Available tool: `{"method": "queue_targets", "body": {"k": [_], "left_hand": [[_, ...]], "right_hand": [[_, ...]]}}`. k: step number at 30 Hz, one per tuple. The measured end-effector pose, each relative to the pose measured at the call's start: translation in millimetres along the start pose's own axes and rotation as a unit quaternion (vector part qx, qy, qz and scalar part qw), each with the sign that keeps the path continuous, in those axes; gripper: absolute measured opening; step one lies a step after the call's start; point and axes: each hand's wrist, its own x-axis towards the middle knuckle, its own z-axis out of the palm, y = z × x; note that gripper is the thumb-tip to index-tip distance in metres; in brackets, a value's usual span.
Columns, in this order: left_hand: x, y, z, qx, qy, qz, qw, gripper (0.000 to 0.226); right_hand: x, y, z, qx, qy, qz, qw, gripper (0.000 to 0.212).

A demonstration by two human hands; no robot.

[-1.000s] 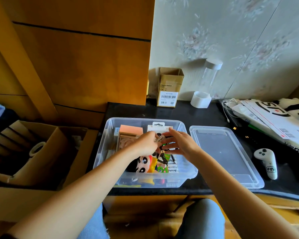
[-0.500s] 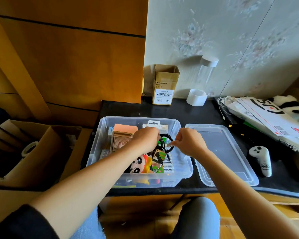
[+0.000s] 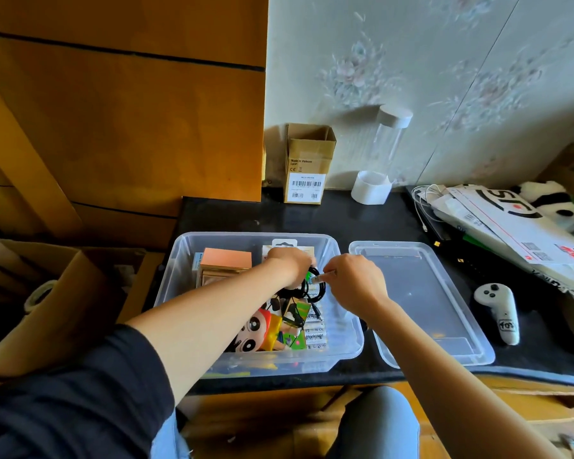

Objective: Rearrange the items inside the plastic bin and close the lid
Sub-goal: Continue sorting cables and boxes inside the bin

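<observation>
A clear plastic bin (image 3: 342, 354) stands open on the black tabletop, its clear lid (image 3: 421, 303) lying flat to its right. Inside are an orange-topped box (image 3: 226, 260), a cartoon-face toy (image 3: 256, 332), small packs and a coiled black cable (image 3: 312, 289). My left hand (image 3: 289, 263) is over the bin's middle, gripping the cable coil. My right hand (image 3: 352, 279) pinches the cable's silvery plug end just right of the coil.
A small cardboard box (image 3: 307, 164) and a clear tube with a white base (image 3: 378, 160) stand by the wall. A white controller (image 3: 497, 309) lies right of the lid, with papers (image 3: 511, 223) and a panda plush behind. An open carton (image 3: 47, 293) sits left.
Both hands first met over the bin's middle; now they are slightly apart, the right hand drawing the cable's plug end out from the coil held by the left.
</observation>
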Motion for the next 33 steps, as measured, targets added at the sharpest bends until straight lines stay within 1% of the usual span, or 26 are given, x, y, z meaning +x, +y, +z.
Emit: {"method": "queue_targets", "body": {"k": [3,5,7,8,9,10,11,12,14,15,17,19,24,26,29,31,33], "left_hand": [[2,-1,-2,0.017,-0.043,-0.005,0.999,0.052],[2,-3,1,0.043,-0.053,-0.021,0.997,0.045],[0,-6,1,0.068,-0.045,-0.048,0.996,0.039],[-3,-9,0,0.085,-0.044,-0.061,0.994,0.037],[-5,-13,-1,0.101,-0.041,-0.073,0.991,0.034],[-7,-17,-2,0.114,-0.035,-0.084,0.989,0.032],[-9,-21,-3,0.124,-0.024,-0.092,0.988,0.031],[-13,-24,-4,0.134,-0.009,-0.098,0.986,0.031],[-19,-27,-7,0.153,0.026,-0.102,0.983,0.032],[-21,-29,-7,0.159,0.041,-0.102,0.981,0.033],[-25,-30,-6,0.154,0.062,-0.103,0.981,0.031],[-28,-32,-4,0.134,0.079,-0.109,0.982,0.028],[-33,-37,3,0.103,0.111,-0.104,0.983,0.029],[-33,-37,5,0.103,0.115,-0.099,0.983,0.030],[-34,-38,7,0.104,0.127,-0.094,0.982,0.029],[-35,-39,8,0.099,0.135,-0.096,0.981,0.027],[-36,-40,9,0.096,0.140,-0.096,0.981,0.026]], "right_hand": [[5,0,3,0.012,-0.037,0.000,0.999,0.021],[7,-1,4,0.006,-0.042,0.000,0.999,0.020],[10,-1,5,-0.031,-0.041,-0.004,0.999,0.016],[10,-1,5,-0.057,-0.039,-0.008,0.998,0.018],[11,-3,6,-0.083,-0.036,-0.014,0.996,0.026],[11,-6,7,-0.108,-0.036,-0.027,0.993,0.033],[12,-8,9,-0.135,-0.037,-0.040,0.989,0.034],[13,-12,11,-0.160,-0.039,-0.056,0.985,0.029],[17,-20,15,-0.204,-0.046,-0.089,0.974,0.012],[19,-22,18,-0.217,-0.051,-0.102,0.969,0.008],[25,-24,27,-0.241,-0.056,-0.126,0.961,0.011],[28,-26,38,-0.245,-0.054,-0.129,0.959,0.013],[35,-32,57,-0.204,-0.060,-0.089,0.973,0.016],[38,-33,60,-0.177,-0.071,-0.066,0.979,0.018],[41,-33,62,-0.125,-0.092,-0.031,0.987,0.016],[41,-32,62,-0.136,-0.109,-0.039,0.984,0.017],[39,-31,62,-0.182,-0.128,-0.065,0.973,0.021]]}}
